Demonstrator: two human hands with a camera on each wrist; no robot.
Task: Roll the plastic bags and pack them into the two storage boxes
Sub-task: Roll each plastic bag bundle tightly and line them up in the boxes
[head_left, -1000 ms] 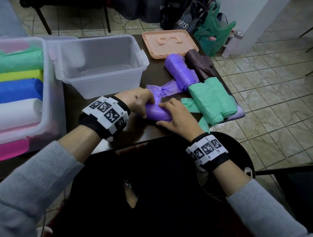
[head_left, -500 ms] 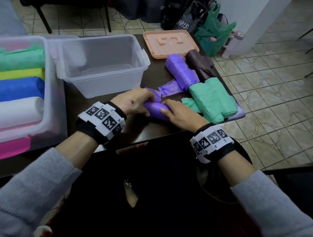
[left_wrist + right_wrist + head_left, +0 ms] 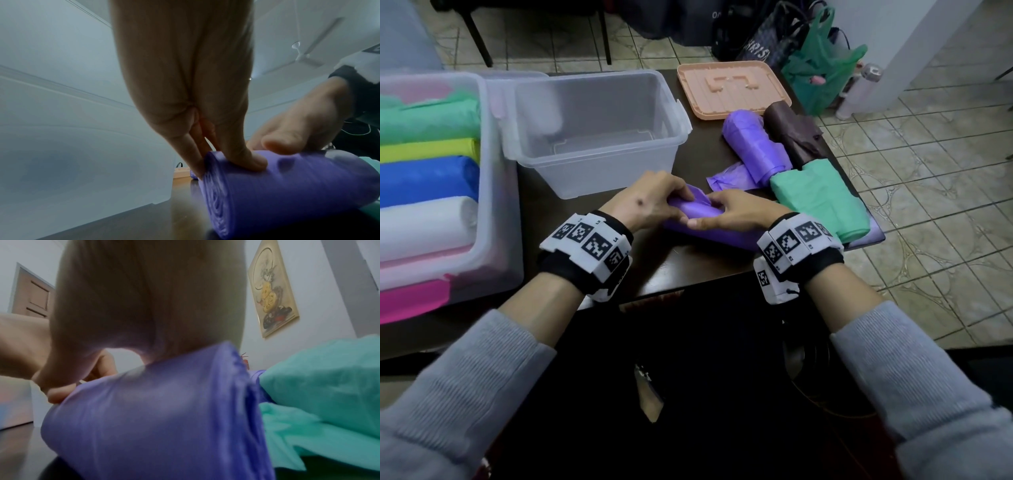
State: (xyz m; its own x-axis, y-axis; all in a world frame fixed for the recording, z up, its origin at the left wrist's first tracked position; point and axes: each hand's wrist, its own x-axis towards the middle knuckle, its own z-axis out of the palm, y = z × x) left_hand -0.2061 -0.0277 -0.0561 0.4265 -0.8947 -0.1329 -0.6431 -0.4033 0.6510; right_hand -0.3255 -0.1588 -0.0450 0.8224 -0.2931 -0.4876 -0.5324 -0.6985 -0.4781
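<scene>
Nearest, both hands on one purple bag roll (image 3: 698,214) lying on the dark table (image 3: 671,270) close to its front edge. Left hand (image 3: 645,205) grasps the roll's left end: thumb pressed on top, fingers (image 3: 193,155) down its far side, spiral end face visible in the left wrist view. Right hand (image 3: 739,214) curls over the roll's right half, thumb tip (image 3: 277,144) on the top surface, fingers wrapped over the far side. Roll sits flat on the table, long axis running left to right.

Just right of the hands: a loosely rolled green bag (image 3: 818,202), touching or nearly touching the purple roll's right end. Behind that, a flat purple bag tail (image 3: 729,178) running out from a second purple roll (image 3: 753,147); a dark brown roll (image 3: 794,137) lies alongside it.

Directly beyond the hands, an empty clear storage box (image 3: 599,133). To its left, touching it, a larger clear storage box (image 3: 496,205) holding rolls stacked side by side: green, yellow, blue, white, pink visible.

Farther back on the table, a peach-coloured lid (image 3: 732,89). On the tiled floor beyond, a green plastic bag (image 3: 822,68) beside dark bags.
</scene>
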